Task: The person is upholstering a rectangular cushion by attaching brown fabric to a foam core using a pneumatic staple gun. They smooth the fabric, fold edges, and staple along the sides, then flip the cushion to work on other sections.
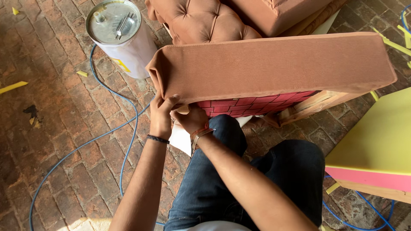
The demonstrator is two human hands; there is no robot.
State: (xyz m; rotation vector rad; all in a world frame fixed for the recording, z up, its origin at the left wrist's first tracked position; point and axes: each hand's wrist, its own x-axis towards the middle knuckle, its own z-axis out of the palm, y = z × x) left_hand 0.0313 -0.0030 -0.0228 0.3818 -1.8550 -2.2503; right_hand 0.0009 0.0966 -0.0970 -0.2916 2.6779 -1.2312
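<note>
I see left hand [160,114] and right hand [189,118] pinched shut on cloth [274,66] corner, cushion frame just above both grips. Cloth could slip, bunch into wrinkles if pull loosens. Blue hose [128,124] beside left grip could trip feet.

Can [122,34] stands left of cushion [274,68]; hose [128,128] lies on floor [51,107].

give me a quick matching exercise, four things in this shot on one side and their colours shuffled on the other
Things:
1. hose
2. foam block
3. can
4. cushion fabric

Colours:
a. yellow with a pink edge
b. brown
c. blue
d. silver top, white side

Pairs: 1-c, 2-a, 3-d, 4-b
</note>
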